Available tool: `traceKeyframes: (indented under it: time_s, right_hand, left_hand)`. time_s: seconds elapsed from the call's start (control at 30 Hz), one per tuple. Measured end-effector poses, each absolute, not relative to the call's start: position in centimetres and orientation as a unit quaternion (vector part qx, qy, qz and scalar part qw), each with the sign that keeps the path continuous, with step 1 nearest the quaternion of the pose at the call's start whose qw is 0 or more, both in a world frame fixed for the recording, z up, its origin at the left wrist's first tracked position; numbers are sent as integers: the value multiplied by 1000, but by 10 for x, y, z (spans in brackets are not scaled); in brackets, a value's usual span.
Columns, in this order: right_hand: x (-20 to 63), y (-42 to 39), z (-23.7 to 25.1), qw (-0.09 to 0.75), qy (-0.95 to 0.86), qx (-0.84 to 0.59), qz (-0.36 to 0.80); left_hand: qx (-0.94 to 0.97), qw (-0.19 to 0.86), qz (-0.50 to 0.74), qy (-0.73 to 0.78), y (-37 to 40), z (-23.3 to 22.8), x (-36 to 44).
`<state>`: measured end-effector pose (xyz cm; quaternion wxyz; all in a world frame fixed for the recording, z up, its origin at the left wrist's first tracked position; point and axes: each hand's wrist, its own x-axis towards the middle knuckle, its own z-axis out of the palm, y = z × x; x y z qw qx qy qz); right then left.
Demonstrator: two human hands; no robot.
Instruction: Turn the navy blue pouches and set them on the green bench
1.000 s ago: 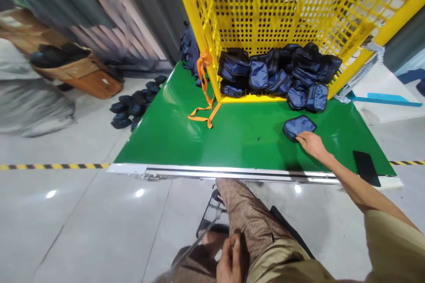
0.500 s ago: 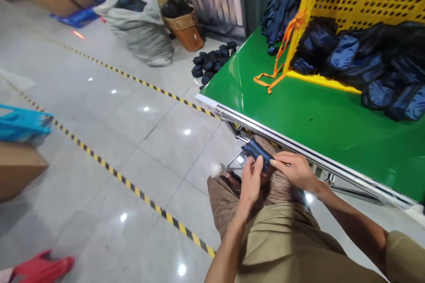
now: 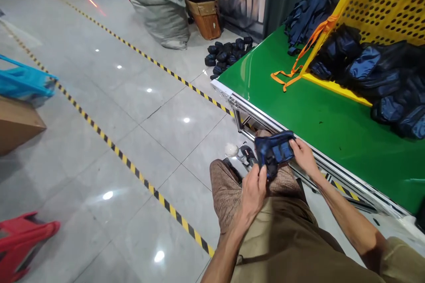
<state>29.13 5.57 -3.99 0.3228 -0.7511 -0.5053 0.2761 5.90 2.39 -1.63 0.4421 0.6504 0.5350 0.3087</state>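
A dark blue fabric pouch (image 3: 280,151) with black edging is stretched between my two hands, above my lap and beside the table edge. My left hand (image 3: 255,188) pinches its lower left end between thumb and fingers. Its upper right end is gripped by my right hand (image 3: 303,154). The pouch is spread out, its exact kind unclear. More dark blue padded pieces (image 3: 381,68) lie heaped in and in front of a yellow perforated crate (image 3: 352,93) on the green table (image 3: 345,137).
Orange straps (image 3: 292,75) hang from the crate. Dark bundles (image 3: 227,55) lie on the floor past the table's corner, near a stuffed grey sack (image 3: 162,13) and a brown bin (image 3: 206,17). Blue (image 3: 23,77) and red (image 3: 25,241) plastic items stand at left. Striped tape (image 3: 133,170) crosses the floor.
The pouch was bunched between my close-set hands; now it is opened out wider, with my right hand higher and further from my left. The camera view has shifted.
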Motion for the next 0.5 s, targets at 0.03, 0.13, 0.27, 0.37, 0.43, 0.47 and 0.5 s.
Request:
traceKeyframes:
  time_s: [0.03, 0.13, 0.27, 0.37, 0.43, 0.47, 0.5]
  right_hand:
    - [300, 57, -42, 318, -503, -756, 274]
    - [305, 56, -37, 274, -536, -747, 283]
    - [274, 53, -6, 304, -536, -751, 239]
    - [249, 54, 26, 368, -534, -739, 183]
    - [232, 56, 46, 418, -583, -683, 139]
    - [223, 57, 54, 439, -622, -638, 115]
    - [212, 59, 60, 454, -666, -586, 88]
  left_hand:
    - [685, 419, 319, 503, 22, -18, 57]
    - [785, 330, 344, 395, 23, -21, 59]
    - [833, 266, 351, 336, 28, -15, 65]
    - [791, 345, 393, 318, 24, -2, 57]
    - [689, 423, 446, 383, 19, 7, 46]
    - [613, 455, 478, 434, 16, 13, 39]
    - [530, 477, 509, 483, 14, 18, 32]
